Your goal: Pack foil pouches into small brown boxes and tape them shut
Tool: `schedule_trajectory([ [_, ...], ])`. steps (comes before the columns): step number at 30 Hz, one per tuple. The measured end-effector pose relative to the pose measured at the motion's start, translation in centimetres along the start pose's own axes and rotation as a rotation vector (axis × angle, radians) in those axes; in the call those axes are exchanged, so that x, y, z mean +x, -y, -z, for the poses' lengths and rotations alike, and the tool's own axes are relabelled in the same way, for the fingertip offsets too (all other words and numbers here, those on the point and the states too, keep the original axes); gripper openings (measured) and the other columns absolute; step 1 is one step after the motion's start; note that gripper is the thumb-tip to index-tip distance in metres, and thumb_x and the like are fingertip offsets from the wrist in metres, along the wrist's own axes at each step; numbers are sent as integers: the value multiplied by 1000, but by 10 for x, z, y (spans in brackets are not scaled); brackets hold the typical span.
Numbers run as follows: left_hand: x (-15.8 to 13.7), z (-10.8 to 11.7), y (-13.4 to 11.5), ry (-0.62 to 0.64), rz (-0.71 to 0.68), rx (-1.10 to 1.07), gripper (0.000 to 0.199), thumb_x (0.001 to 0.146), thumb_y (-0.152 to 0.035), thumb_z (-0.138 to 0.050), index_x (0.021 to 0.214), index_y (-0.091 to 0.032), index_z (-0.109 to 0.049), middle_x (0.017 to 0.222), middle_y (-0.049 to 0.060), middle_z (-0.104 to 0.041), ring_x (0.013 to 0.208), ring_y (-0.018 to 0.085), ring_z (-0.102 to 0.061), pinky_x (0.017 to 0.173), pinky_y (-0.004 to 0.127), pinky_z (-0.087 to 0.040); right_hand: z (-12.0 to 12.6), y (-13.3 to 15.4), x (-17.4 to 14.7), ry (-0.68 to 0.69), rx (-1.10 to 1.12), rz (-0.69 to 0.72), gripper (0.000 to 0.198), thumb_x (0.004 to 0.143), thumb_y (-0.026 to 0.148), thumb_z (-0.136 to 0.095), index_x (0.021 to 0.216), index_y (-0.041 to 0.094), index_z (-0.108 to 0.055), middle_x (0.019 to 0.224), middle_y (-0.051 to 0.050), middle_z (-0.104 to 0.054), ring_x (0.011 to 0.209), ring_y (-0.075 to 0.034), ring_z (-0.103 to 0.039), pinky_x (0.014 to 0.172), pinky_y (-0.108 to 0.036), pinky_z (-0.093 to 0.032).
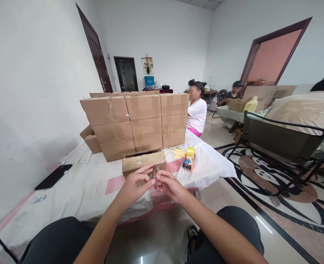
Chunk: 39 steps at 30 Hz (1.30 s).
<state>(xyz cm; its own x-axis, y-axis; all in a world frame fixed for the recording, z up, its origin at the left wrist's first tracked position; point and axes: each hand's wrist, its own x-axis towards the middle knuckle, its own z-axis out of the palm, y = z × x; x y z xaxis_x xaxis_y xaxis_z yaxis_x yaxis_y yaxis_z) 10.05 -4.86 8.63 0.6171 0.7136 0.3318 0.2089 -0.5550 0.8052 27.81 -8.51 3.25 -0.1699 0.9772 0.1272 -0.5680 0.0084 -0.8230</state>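
My left hand (140,182) and my right hand (168,186) meet in front of a small cardboard box (140,161) near the table's front edge. Thumb and forefinger of the left are pinched together, its other fingers stretched toward the box. Beside it, the right hand's fingers are curled in a pinch, fingertips touching or nearly touching the left thumb. What lies between the fingertips is too small to make out. A dark gap shows along the box's top. To the right stands an orange and black tape dispenser (188,162) with a yellowish tape roll (190,151).
Stacked cardboard boxes (142,124) rise behind the small box, with an open carton (92,139) at their left. A black flat object (54,177) lies on the cloth-covered table (87,194). A person (197,112) sits beyond the stack; a folding chair (283,128) stands right.
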Motion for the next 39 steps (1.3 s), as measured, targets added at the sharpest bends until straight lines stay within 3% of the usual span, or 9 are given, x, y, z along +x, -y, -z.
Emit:
schedule_trajectory([
  [4, 2, -1, 4, -87, 12, 41, 34, 87, -42, -62, 61, -22, -66, 142, 6, -61, 122, 28, -64, 107, 44, -47, 8, 4, 6, -66, -147, 139, 23, 80, 39, -78, 79, 19, -68, 73, 0, -67, 56, -8, -54, 56, -23, -40],
  [10, 3, -4, 12, -158, 64, 173, 34, 89, -45, -58, 65, -24, -71, 113, 5, -76, 106, 25, -69, 96, 39, -51, 18, 23, 11, -137, -568, 390, 22, 82, 41, -75, 78, 19, -73, 73, -2, -68, 63, -13, -56, 60, -26, -43],
  [15, 4, -6, 20, -151, 136, 245, 34, 88, -50, -57, 73, -26, -75, 107, 3, -77, 103, 25, -70, 90, 34, -50, 12, 37, 5, -92, -924, 575, 17, 91, 29, -65, 79, 19, -73, 80, -4, -70, 75, -15, -61, 66, -28, -44],
  [19, 7, -6, 29, -93, 236, 348, 46, 89, -58, -49, 74, -23, -74, 83, 3, -76, 84, 25, -69, 68, 29, -45, 10, 36, 2, -55, -1095, 660, 15, 92, 22, -61, 84, 19, -73, 81, -5, -70, 73, -15, -62, 65, -27, -45],
  [21, 9, -7, 34, -41, 290, 382, 50, 88, -61, -47, 69, -21, -72, 70, 1, -72, 74, 23, -66, 61, 27, -39, 12, 32, 2, -42, -1159, 689, 15, 93, 21, -60, 86, 19, -74, 83, -5, -70, 76, -15, -63, 68, -27, -48],
  [24, 9, -9, 42, -34, 337, 432, 50, 87, -63, -48, 70, -22, -70, 68, 2, -70, 72, 21, -64, 59, 25, -33, 17, 24, 3, -40, -1254, 677, 17, 93, 21, -59, 88, 19, -74, 86, -6, -70, 79, -16, -64, 71, -28, -49],
  [30, 8, -13, 46, -77, 330, 543, 50, 90, -63, -45, 70, -24, -70, 76, 4, -74, 70, 22, -66, 56, 26, -29, 22, 20, 3, -40, -1317, 585, 22, 97, 26, -54, 93, 21, -75, 90, -8, -71, 82, -18, -65, 72, -31, -49],
  [35, 4, -14, 54, -155, 264, 495, 47, 91, -62, -46, 78, -27, -75, 80, 4, -77, 76, 23, -70, 58, 27, -35, 19, 18, 5, -69, -1225, 591, 22, 96, 30, -55, 90, 23, -76, 89, -7, -71, 81, -19, -64, 74, -33, -48],
  [39, -4, -6, 74, -232, 305, 566, 48, 94, -56, -44, 68, -25, -71, 72, 3, -75, 70, 22, -68, 57, 27, -34, 19, 32, 4, -272, -1060, 608, 22, 94, 34, -59, 80, 22, -72, 75, -4, -69, 65, -17, -58, 62, -30, -42],
])
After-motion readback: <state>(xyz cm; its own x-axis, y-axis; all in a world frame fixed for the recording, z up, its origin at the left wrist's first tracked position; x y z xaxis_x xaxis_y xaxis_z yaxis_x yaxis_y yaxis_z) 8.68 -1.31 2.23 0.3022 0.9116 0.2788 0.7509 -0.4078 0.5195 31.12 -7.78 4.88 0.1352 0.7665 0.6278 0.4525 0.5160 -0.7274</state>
